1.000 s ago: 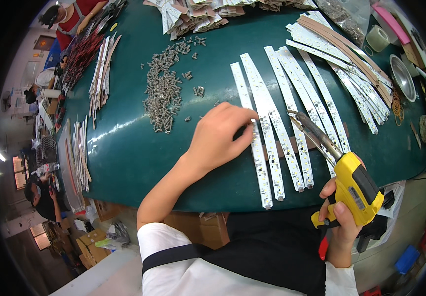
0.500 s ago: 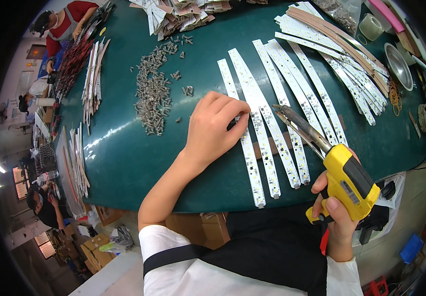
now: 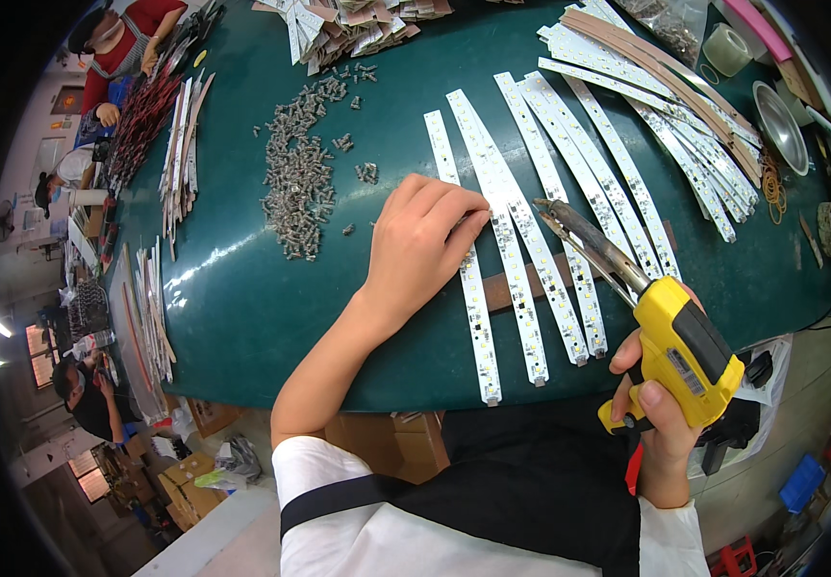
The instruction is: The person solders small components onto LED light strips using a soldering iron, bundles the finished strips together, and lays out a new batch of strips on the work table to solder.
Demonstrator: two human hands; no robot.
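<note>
On the glossy table [image 3: 387, 380] lie slim, flat strips [image 3: 529, 337].

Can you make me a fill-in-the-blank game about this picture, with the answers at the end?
1. The right hand holds a soldering gun that is black and ____.
2. The tabletop is coloured ____.
3. The heap of small metal parts lies to the ____ of the LED strips beside the hands.
4. The bowl is made of shiny ____.

Missing words: yellow; green; left; metal.
</note>
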